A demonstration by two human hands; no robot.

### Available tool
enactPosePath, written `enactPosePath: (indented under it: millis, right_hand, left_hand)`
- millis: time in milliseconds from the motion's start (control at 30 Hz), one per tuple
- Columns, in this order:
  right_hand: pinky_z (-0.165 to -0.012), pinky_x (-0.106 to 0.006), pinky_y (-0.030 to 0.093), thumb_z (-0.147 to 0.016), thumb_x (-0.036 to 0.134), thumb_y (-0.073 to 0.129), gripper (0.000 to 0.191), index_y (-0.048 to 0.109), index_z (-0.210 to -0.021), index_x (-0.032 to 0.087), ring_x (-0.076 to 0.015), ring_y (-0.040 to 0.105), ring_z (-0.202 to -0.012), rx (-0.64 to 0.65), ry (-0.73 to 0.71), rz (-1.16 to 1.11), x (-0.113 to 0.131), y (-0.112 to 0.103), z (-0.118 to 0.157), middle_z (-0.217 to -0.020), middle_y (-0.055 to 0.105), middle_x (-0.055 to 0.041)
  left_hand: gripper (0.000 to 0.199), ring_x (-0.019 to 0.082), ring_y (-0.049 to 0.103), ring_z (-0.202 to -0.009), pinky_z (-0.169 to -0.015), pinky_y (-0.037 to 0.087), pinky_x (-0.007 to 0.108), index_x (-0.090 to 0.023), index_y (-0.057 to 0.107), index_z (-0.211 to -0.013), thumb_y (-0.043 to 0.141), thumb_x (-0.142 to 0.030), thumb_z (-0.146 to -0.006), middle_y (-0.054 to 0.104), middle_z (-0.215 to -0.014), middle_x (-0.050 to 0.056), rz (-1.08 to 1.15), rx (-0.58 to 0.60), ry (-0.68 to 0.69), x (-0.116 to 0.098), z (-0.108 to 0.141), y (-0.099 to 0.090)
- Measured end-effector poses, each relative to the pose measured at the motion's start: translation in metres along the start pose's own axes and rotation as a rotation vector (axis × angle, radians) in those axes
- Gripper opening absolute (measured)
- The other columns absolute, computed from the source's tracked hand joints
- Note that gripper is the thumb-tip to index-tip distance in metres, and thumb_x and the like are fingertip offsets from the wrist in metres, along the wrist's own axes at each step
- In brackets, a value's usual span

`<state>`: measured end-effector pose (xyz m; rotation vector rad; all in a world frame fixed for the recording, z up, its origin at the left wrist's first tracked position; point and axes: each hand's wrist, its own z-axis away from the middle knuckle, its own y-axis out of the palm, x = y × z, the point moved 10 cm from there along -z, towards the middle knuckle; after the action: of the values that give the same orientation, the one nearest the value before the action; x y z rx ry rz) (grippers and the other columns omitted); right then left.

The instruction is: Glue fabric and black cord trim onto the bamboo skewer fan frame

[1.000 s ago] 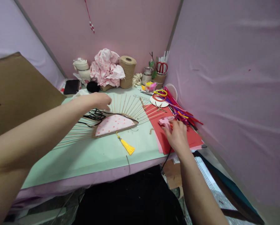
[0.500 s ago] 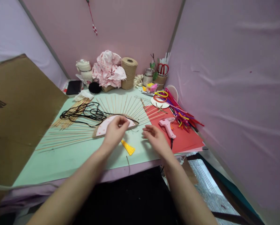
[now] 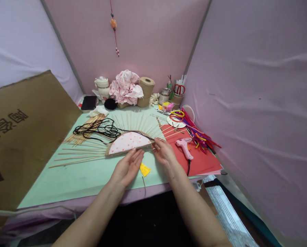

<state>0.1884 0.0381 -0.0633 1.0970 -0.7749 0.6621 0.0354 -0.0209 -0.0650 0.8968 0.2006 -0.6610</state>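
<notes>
A half-round piece in pink dotted cloth (image 3: 130, 142) lies on the pale green table top, thin wooden sticks (image 3: 83, 154) fanning out from its curved rim. Black cord (image 3: 99, 129) lies in loops at its left and runs along the rim. Just below the straight edge, my left hand (image 3: 127, 166) is palm up with fingers stretched, holding nothing. My right hand (image 3: 164, 151) is at the piece's right corner, fingers apart and slightly bent, near the cord's end. A yellow tassel (image 3: 144, 169) lies between my hands.
A pink glue gun (image 3: 184, 149) rests on red sheets (image 3: 205, 161) at the right, beside coloured pipe cleaners (image 3: 198, 132). Behind stand a twine spool (image 3: 146, 92), crumpled cloth (image 3: 126, 87), a bottle (image 3: 102, 90) and a phone (image 3: 89, 102). Cardboard (image 3: 30, 137) stands at left.
My left hand has moved down off the cloth piece and its fingers have opened. My right hand has come to the piece's right corner. The view has tilted up slightly.
</notes>
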Motion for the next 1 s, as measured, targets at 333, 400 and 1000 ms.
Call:
enactPosePath:
  millis: [333,400,1000]
  right_hand:
    - [-0.064,-0.023,0.040,-0.058,0.029,0.077,0.028,0.057,-0.077,0.021,-0.0115,0.056,-0.074,-0.088,-0.160,0.112,0.031,0.003,0.029,-0.078,0.062,0.0037]
    - [-0.071,-0.025,0.043,-0.060,0.030,0.076,0.028,0.056,-0.076,0.021,-0.0120,0.057,-0.075,-0.071,-0.211,0.113,0.037,0.007,0.036,-0.078,0.061,0.0040]
    - [-0.088,-0.034,0.048,-0.071,0.028,0.076,0.034,0.061,-0.102,0.024,-0.0177,0.060,-0.097,0.114,-0.409,0.326,0.076,0.000,0.081,-0.108,0.065,-0.0038]
  left_hand:
    - [0.018,0.022,0.069,-0.099,-0.083,0.058,0.032,-0.013,0.065,-0.094,0.056,-0.029,-0.091,0.070,-0.100,0.013,0.132,0.109,-0.115,0.012,0.002,0.022]
    - [0.017,0.023,0.069,-0.097,-0.083,0.058,0.034,-0.014,0.064,-0.091,0.056,-0.029,-0.091,0.071,-0.096,0.012,0.174,0.150,-0.116,0.015,0.003,0.028]
    - [0.033,0.022,0.072,-0.094,-0.091,0.057,0.039,-0.012,0.063,-0.116,0.046,-0.005,-0.088,0.075,-0.098,0.012,0.191,0.443,0.007,-0.001,0.018,0.076]
